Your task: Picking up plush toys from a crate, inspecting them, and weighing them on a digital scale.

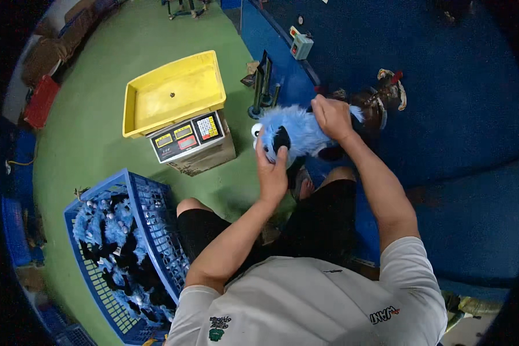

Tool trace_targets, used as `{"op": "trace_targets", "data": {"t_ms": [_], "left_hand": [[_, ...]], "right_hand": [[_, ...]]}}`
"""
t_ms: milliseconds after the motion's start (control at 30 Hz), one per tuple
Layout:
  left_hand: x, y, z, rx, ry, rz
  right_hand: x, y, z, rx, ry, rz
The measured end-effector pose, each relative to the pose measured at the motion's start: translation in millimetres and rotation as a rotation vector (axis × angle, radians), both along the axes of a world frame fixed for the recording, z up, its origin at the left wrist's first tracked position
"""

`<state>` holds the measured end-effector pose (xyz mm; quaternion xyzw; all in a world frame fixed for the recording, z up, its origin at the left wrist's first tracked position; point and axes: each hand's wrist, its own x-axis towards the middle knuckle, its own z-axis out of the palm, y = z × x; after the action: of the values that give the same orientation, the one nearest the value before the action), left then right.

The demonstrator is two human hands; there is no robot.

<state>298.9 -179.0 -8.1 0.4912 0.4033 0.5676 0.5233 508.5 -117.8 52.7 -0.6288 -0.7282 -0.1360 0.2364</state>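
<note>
Green floor below; my left hand [272, 173] and right hand [330, 117] both clutch a blue plush toy [294, 134] (seemingly firmly); tugging might tear it.

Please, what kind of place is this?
Probably a toy workshop or small factory: a blue crate full of blue plush toys, a weighing scale with a yellow tray, and another plush toy in both hands.

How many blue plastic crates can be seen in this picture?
1: the blue crate stands on the green floor at the person's left, full of blue plush toys. Others may be hidden.
</note>
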Motion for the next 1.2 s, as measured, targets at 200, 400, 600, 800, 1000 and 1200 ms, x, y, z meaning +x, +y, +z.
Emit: {"op": "trace_targets", "data": {"t_ms": [200, 400, 600, 800, 1000, 1200], "left_hand": [[-27.8, 8.0, 18.8, -0.185, -0.122, -0.132], [-9.8, 19.8, 16.2, -0.111, -0.174, -0.144], [-23.2, 15.2, 20.0, -0.234, -0.172, -0.139], [-38.5, 10.5, 17.0, -0.123, -0.113, 0.06], [-64.3, 15.0, 12.8, -0.123, -0.165, 0.162], [-61.5, -9.6, -3.6, -0.405, -0.249, 0.153]], "right_hand": [[-27.9, 1.6, -4.2, 0.078, -0.037, -0.016], [-5.6, -2.3, -2.7, 0.074, -0.018, -0.036], [-5.9, -1.0, -7.8, 0.049, -0.054, -0.132], [-46.8, 0.3, -1.5, 0.08, -0.044, -0.087], [-83.5, 0.6, 0.4, 0.085, 0.003, -0.023], [-80.2, -0.3, 3.6, 0.134, -0.024, 0.123]]}}
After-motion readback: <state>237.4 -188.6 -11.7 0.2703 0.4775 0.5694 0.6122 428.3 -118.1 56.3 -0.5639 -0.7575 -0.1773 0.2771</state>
